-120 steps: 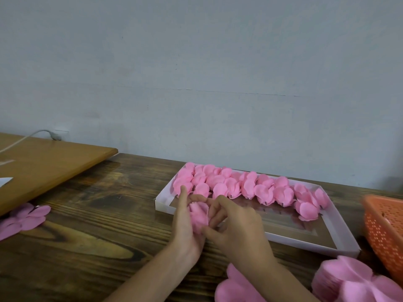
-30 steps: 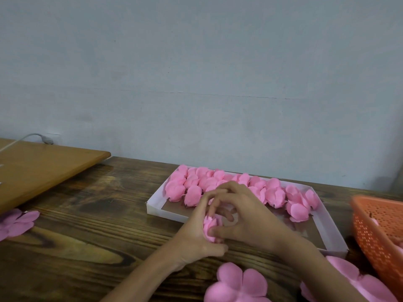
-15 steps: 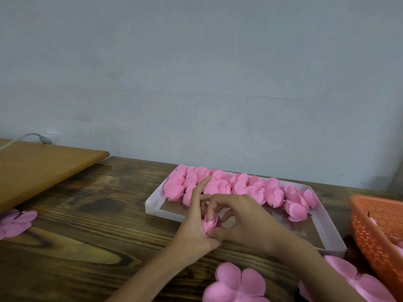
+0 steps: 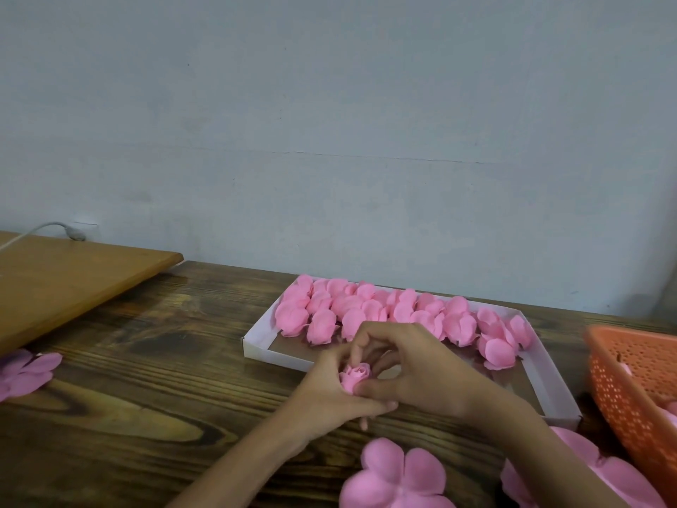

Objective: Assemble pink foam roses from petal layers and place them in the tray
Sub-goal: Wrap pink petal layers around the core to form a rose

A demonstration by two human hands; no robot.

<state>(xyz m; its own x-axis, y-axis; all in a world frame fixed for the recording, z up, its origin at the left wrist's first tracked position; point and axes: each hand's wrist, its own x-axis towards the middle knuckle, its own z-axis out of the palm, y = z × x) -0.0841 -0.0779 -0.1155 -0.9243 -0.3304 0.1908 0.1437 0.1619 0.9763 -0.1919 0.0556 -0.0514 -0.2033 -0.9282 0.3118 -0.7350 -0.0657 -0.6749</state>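
Note:
A small pink foam rose bud (image 4: 354, 375) sits between both hands, just in front of the white tray (image 4: 258, 348). My left hand (image 4: 331, 392) cups the bud from below and the left, fingers curled round it. My right hand (image 4: 414, 368) pinches it from the right, thumb under and fingers arched over the top. Several finished pink roses (image 4: 370, 311) fill the tray's far rows. A flat pink petal layer (image 4: 397, 478) lies on the table below the hands.
An orange perforated basket (image 4: 633, 390) stands at the right edge. A pile of pink petal layers (image 4: 604, 474) lies near my right forearm, and more petal layers (image 4: 22, 372) lie at far left. A light wooden board (image 4: 73, 284) overlaps the dark table at left.
The bud was wrapped and turned between both hands, staying in front of the tray. My left index finger, raised half a second ago, has curled down onto the bud.

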